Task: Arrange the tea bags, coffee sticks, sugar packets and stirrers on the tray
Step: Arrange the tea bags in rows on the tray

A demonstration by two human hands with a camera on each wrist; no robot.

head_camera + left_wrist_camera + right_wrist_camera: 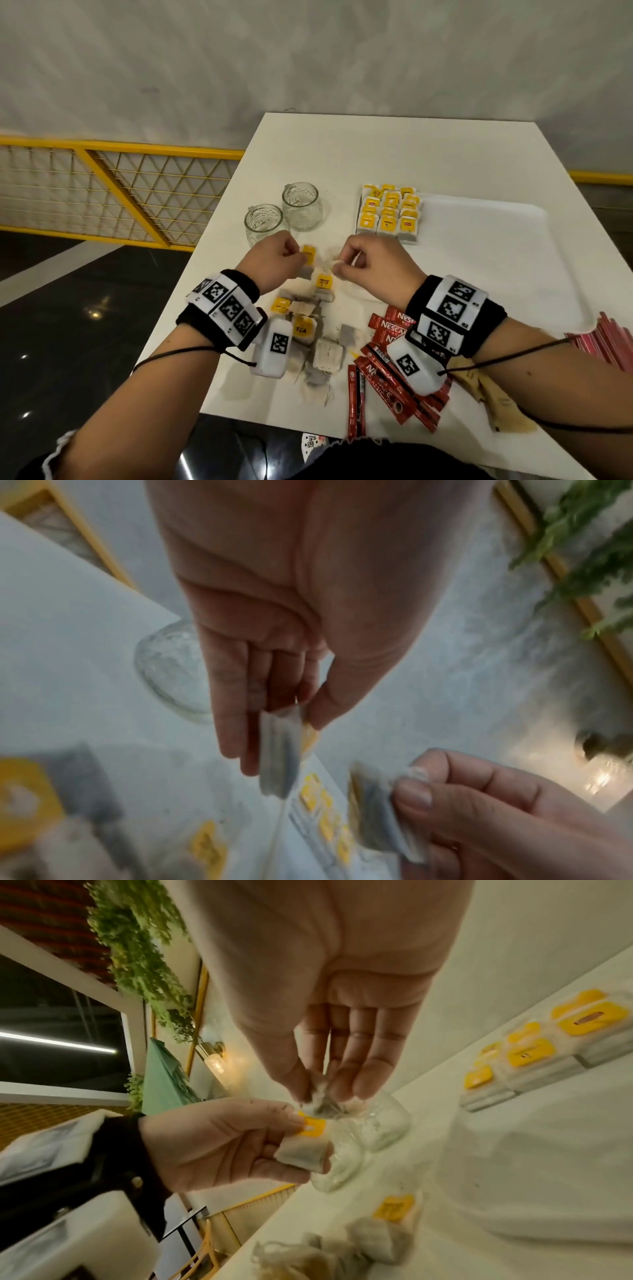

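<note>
My left hand pinches a tea bag with a yellow tag above the table; in the left wrist view the left hand holds this tea bag between thumb and fingers. Close to its right, my right hand pinches a second tea bag by its crumpled top. The white tray lies to the right, with several tea bags in rows in its far left corner. Loose tea bags, red coffee sticks, brown sugar packets and pink stirrers lie on the table near me.
Two clear glass jars stand just beyond my left hand, near the table's left edge. The white table ends on the left at a yellow railing. Most of the tray's surface is bare.
</note>
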